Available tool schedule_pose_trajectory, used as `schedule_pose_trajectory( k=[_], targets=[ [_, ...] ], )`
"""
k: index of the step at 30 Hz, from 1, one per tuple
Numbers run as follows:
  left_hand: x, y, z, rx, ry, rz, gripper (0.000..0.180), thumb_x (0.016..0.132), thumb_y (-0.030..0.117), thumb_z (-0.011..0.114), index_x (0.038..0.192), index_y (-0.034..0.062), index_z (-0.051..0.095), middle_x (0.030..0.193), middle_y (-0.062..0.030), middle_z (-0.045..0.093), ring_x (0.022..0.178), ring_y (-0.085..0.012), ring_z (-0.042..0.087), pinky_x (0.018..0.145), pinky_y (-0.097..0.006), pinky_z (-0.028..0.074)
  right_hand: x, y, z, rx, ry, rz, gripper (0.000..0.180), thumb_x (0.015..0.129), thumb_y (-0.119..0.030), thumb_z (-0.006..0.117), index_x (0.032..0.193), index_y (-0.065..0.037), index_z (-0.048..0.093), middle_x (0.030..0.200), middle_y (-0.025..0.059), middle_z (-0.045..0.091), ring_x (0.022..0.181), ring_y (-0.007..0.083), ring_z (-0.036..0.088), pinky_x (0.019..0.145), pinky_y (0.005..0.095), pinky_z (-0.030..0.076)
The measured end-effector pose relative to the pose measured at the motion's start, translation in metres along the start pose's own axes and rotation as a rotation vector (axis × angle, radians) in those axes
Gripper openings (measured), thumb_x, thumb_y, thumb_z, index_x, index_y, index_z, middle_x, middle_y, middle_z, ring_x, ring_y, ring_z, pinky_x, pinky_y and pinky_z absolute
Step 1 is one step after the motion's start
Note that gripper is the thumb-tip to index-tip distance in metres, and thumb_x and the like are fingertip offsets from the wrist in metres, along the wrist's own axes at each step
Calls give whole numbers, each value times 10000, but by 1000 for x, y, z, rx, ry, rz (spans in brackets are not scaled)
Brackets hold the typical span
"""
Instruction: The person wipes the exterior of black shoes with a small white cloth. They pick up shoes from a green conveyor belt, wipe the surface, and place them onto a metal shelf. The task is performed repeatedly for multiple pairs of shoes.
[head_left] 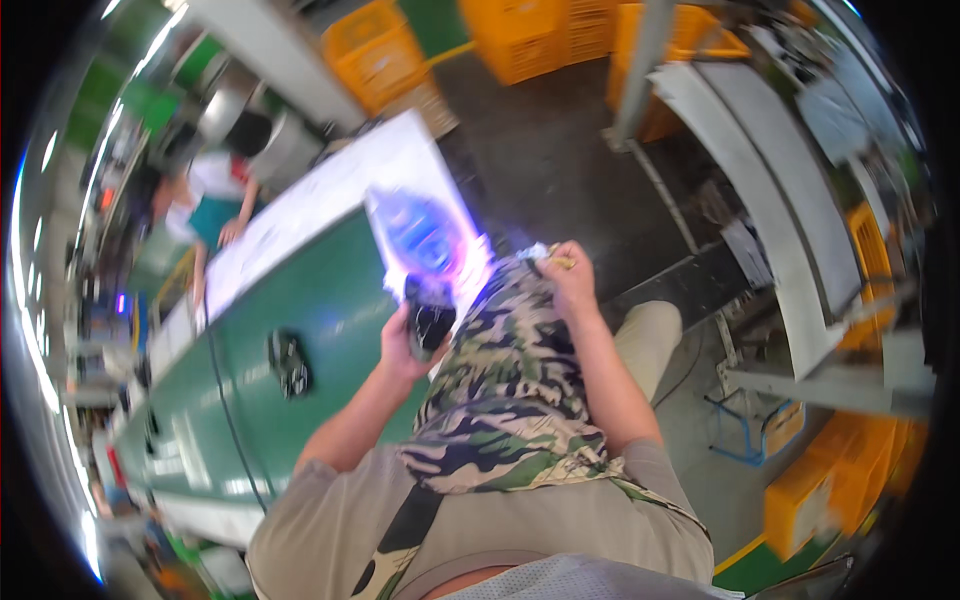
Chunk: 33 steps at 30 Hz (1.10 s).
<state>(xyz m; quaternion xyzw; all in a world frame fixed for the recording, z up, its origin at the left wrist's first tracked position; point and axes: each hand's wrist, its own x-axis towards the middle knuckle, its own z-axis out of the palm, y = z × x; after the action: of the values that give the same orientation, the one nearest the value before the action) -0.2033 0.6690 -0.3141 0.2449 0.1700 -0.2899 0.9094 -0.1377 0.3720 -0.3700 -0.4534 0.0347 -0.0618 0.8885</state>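
My left hand (pixel 397 343) is closed around a dark, glossy, rounded part (pixel 431 322) with light reflections across it. It is held over the edge of the green conveyor belt, just below a bright blue-violet glow (pixel 428 238) on the white table end. My right hand (pixel 569 283) is closed at the far edge of my camouflage apron (pixel 510 360). Something small and yellowish shows at its fingers, with a whitish bit beside it, too blurred to name. A similar black part (pixel 290 363) lies on the green belt (pixel 330 310) to the left.
A dark cable (pixel 222 400) crosses the belt. At the far left a person (pixel 212 200) has their hands at the belt's white border (pixel 275 240). Yellow crates (pixel 375 55) stand at the back, more (pixel 830 480) at the lower right. A curved metal frame (pixel 790 220) stands on the right.
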Motion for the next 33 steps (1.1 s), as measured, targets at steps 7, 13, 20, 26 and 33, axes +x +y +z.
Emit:
schedule_pose_trajectory(
  k=[7,13,20,26,33],
  targets=[
    [69,-15,105,176,-250,-1,588,830,206,730,1350,56,502,1323,-131,590,1212,-320,577,1099,-500,409,-19,11,-115,168,485,79,242,774,28,720,864,-86,526,714,18,558,572,109,519,506,261,418],
    [127,-41,222,459,-316,42,557,801,146,741,1310,73,527,1278,-96,615,1193,-280,579,1105,-456,403,-33,29,-148,200,566,103,238,764,29,717,854,-93,533,721,14,560,574,127,530,497,286,433],
    [154,-78,385,716,-505,289,424,807,56,706,1197,33,541,1085,-86,660,1019,-229,645,966,-393,504,-24,32,-161,153,550,41,240,731,19,750,835,-88,562,677,17,555,543,121,513,482,280,406],
    [135,-96,492,833,-719,645,459,789,53,726,1200,9,525,1104,-96,641,1031,-237,635,980,-387,497,-22,39,-163,182,523,2,239,724,18,757,824,-85,566,693,19,570,551,121,524,480,277,407],
    [81,-103,618,1034,-956,1093,508,730,68,777,1172,-5,537,1071,-101,644,979,-203,628,923,-342,490,-30,37,-159,106,516,18,250,706,-21,800,814,-79,583,706,22,596,569,107,541,487,281,416]
  ],
)
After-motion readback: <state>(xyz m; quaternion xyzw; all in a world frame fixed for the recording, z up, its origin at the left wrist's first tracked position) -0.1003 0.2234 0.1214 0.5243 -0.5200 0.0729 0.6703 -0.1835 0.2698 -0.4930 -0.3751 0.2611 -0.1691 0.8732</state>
